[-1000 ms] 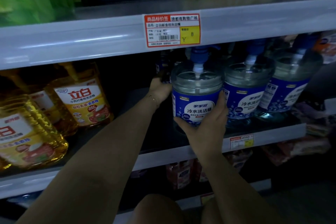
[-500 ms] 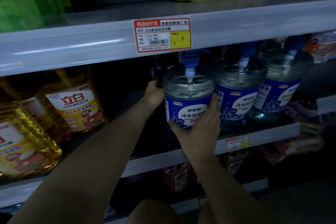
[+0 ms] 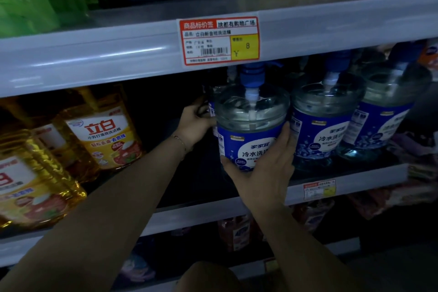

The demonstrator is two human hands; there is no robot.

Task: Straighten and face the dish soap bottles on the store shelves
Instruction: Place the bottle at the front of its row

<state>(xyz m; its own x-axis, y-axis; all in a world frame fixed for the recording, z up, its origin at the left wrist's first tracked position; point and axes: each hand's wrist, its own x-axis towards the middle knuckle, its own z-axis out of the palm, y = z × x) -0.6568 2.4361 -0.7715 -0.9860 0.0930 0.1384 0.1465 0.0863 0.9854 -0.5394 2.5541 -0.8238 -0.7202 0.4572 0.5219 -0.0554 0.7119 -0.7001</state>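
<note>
Our grip is clamped on the dish soap bottle (image 3: 251,111), right hand (image 3: 265,173) across its label, left hand (image 3: 195,123) curled behind. We likely mean to face it forward, flush with the neighbour bottle (image 3: 327,125) just right of the grip.

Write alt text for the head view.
A person's right hand grips the front of a blue-label dish soap bottle on a dim store shelf, while the left hand reaches in at its left side. Two matching bottles stand to its right, yellow soap bottles to its left, a red price tag on the shelf edge above.
</note>
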